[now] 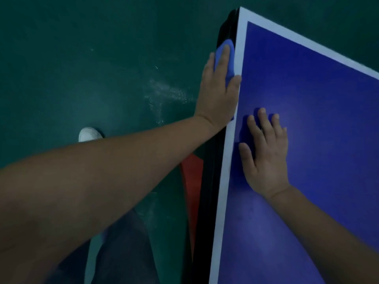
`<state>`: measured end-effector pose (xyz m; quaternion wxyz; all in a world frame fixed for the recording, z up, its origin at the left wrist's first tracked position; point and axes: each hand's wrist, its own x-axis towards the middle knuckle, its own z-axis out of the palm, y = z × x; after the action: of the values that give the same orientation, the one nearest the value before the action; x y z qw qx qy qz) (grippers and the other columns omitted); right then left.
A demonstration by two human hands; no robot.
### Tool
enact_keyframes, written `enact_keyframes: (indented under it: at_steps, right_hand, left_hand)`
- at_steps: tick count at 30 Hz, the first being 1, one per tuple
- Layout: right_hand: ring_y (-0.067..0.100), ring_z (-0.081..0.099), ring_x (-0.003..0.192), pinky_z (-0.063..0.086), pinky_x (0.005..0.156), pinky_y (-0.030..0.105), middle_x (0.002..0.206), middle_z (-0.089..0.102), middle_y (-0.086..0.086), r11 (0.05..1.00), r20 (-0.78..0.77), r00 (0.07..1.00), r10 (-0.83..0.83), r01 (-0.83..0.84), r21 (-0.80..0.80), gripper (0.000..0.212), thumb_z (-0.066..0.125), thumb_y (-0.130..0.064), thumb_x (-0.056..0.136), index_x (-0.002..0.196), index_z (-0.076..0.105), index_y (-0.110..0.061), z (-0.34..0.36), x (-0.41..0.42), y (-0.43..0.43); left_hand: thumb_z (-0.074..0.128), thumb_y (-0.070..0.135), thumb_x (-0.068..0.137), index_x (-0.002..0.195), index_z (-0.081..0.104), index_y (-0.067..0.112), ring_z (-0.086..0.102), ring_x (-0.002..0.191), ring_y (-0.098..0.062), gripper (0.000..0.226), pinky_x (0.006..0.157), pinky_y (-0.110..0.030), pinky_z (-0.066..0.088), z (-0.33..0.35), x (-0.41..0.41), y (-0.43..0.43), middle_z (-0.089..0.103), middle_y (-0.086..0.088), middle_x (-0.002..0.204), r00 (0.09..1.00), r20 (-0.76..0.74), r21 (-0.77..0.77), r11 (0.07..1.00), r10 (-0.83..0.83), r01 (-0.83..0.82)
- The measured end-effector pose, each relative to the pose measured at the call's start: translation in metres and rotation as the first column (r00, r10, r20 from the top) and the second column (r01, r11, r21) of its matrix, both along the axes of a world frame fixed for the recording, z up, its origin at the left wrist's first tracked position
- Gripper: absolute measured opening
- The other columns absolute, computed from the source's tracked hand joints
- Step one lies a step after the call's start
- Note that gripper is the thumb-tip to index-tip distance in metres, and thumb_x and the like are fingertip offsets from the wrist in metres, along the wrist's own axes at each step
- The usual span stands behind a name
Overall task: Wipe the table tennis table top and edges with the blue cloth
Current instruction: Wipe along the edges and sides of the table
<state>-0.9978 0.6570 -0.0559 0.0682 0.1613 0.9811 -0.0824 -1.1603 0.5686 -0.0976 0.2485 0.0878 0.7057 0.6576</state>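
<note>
The blue table tennis table top [320, 111] with its white border line fills the right side, its far corner at the top. My left hand [218, 93] presses the blue cloth [287, 48] against the table's black side edge [224, 31], thumb hooked over the white line. The cloth [284, 52] sticks out beyond my fingertips. My right hand [264, 152] lies flat on the table top near the edge, fingers spread, holding nothing.
A dark green floor [92, 68] with pale scuff marks lies left of the table. A white shoe [89, 134] shows on the floor. A red floor patch [191, 181] sits beside the table's dark frame. My leg is at the bottom left.
</note>
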Motion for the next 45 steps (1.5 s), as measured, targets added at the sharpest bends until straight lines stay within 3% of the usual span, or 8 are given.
enact_keyframes:
  at_steps: [8,11,19,26,34,37,41,45]
  right_hand:
    - [0.033,0.045,0.133,0.038,0.11,0.057,0.139,0.055,0.017,0.998,-0.206,0.978,0.015,-0.028,-0.057,0.039,0.045,-0.026,0.102,0.124,0.065,-0.001,0.009,-0.053,0.014]
    - [0.037,0.025,0.149,0.014,0.125,0.036,0.159,0.035,0.015,0.998,-0.115,0.992,0.056,-0.057,-0.002,0.049,0.041,-0.03,0.104,0.145,0.048,-0.003,0.01,-0.11,0.049]
    - [0.031,0.006,0.155,0.002,0.124,0.038,0.166,0.016,0.005,1.0,-0.066,0.998,0.011,-0.01,0.021,0.057,0.027,-0.037,0.106,0.158,0.026,-0.013,-0.01,-0.169,0.074]
    - [0.033,0.01,0.154,0.009,0.124,0.045,0.163,0.016,0.002,0.999,-0.11,0.993,0.042,-0.042,0.003,0.056,0.031,-0.033,0.104,0.156,0.027,-0.012,-0.013,-0.168,0.075]
    - [0.038,0.012,0.153,0.014,0.123,0.052,0.163,0.019,0.006,0.998,-0.128,0.99,0.059,-0.063,-0.028,0.055,0.033,-0.03,0.103,0.155,0.024,-0.012,-0.013,-0.168,0.078]
    - [0.039,0.013,0.152,0.015,0.122,0.054,0.162,0.02,0.008,0.998,-0.127,0.99,0.061,-0.064,-0.023,0.055,0.033,-0.03,0.103,0.154,0.026,-0.012,-0.013,-0.169,0.077]
    - [0.039,0.014,0.152,0.015,0.122,0.055,0.162,0.021,0.008,0.998,-0.14,0.988,0.057,-0.062,-0.03,0.054,0.033,-0.03,0.103,0.153,0.024,-0.014,-0.013,-0.169,0.078]
    - [0.04,0.014,0.152,0.015,0.122,0.057,0.162,0.021,0.01,0.998,-0.123,0.991,0.049,-0.053,-0.029,0.054,0.033,-0.03,0.102,0.153,0.026,-0.013,-0.012,-0.17,0.077]
  left_hand:
    - [0.035,0.046,0.103,0.152,0.0,0.056,-0.008,0.153,-0.005,0.062,0.126,-0.034,0.01,0.001,0.108,-0.059,-0.009,0.018,0.166,0.996,0.022,0.068,0.994,-0.089,0.087]
    - [0.036,0.036,0.103,0.154,0.004,0.045,-0.008,0.153,-0.008,0.06,0.126,-0.037,0.007,-0.001,0.055,-0.028,-0.004,0.008,0.168,0.997,0.046,0.022,0.998,-0.068,0.067]
    - [0.037,0.034,0.103,0.159,0.015,0.031,0.004,0.154,-0.011,0.06,0.125,-0.044,0.014,0.0,-0.021,0.01,0.009,0.003,0.168,0.996,0.077,0.045,0.998,0.039,-0.042]
    - [0.027,0.035,0.106,0.154,0.015,0.036,0.01,0.153,-0.015,0.05,0.123,-0.05,0.017,0.0,0.031,-0.012,0.016,0.002,0.166,0.998,0.063,-0.053,0.998,0.023,-0.02]
    - [0.037,0.019,0.103,0.148,0.046,0.018,0.045,0.118,-0.019,0.046,0.107,-0.023,0.034,-0.009,-0.057,0.023,0.052,-0.009,0.141,0.987,-0.139,-0.108,0.99,0.08,-0.096]
    - [0.045,0.0,0.095,0.12,0.07,0.008,0.064,0.095,-0.025,0.037,0.095,-0.035,0.048,-0.05,-0.095,0.013,0.07,-0.015,0.108,0.988,0.124,-0.268,0.962,0.088,-0.053]
    - [0.041,0.013,0.103,0.145,0.05,0.014,0.046,0.122,-0.02,0.043,0.107,-0.022,0.033,-0.036,-0.082,0.016,0.053,-0.012,0.138,0.977,-0.058,-0.204,0.955,0.207,-0.215]
    - [0.041,0.006,0.101,0.141,0.054,0.007,0.051,0.116,-0.034,0.041,0.102,-0.033,0.04,-0.04,-0.073,0.016,0.055,-0.018,0.136,0.997,-0.071,-0.216,0.976,0.006,-0.022]
